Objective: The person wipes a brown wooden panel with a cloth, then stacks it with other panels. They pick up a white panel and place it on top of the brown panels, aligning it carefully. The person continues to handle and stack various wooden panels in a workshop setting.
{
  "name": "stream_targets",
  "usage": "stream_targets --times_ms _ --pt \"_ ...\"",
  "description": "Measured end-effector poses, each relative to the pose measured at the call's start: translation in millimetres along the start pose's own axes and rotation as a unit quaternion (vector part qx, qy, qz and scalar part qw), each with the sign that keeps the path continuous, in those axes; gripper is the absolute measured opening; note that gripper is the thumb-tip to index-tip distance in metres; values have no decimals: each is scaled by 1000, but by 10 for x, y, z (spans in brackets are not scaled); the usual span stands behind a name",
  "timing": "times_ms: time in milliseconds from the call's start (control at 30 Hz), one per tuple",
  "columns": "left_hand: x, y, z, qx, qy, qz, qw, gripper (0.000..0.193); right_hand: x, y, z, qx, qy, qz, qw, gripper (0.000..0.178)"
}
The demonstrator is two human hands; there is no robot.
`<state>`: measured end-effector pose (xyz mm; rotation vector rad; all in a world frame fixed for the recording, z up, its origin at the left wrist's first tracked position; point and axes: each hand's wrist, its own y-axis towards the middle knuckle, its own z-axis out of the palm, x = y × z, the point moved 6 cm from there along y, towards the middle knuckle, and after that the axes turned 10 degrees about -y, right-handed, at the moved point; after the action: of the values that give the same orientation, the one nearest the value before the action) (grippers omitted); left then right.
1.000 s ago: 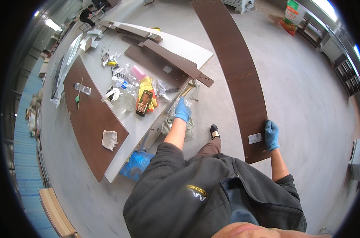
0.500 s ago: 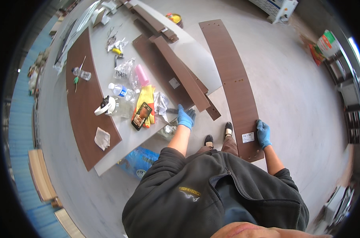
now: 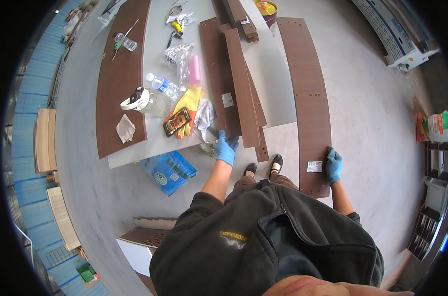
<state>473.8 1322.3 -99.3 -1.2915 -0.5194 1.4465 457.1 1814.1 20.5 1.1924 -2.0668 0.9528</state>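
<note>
fingers of right hand point(image 3: 334, 166) pinching long board point(image 3: 311, 108), left hand point(image 3: 226, 151) part-spread beside panel point(image 3: 218, 79)

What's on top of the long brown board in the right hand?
A white label sits on the board, near the right hand; small holes show too. Whatever the hand covers can't be seen.

Right grip point(image 3: 334, 166) on panel point(image 3: 313, 123) (left grip point(image 3: 225, 150) perhaps against board point(image 3: 217, 74))

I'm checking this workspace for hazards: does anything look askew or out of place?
Yes. On the white table, the narrow brown boards lie at differing angles rather than squared up, and two near ends jut past its edge. I see no clear spill.
</note>
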Motion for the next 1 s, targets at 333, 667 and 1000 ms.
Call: stream_targets --times_ms 333,667,1000 --pt "-1287 -1188 821 280 -33 97 954 35 497 472 -43 51 -29 -71 996 52" --pt "-2502 -1918 1083 400 -144 89 901 25 1773 0 927 127 2 -86 988 58" --pt "-3355 -2506 181 253 19 387 887 54 2898 -174 2420 94 -171 -105 975 66"
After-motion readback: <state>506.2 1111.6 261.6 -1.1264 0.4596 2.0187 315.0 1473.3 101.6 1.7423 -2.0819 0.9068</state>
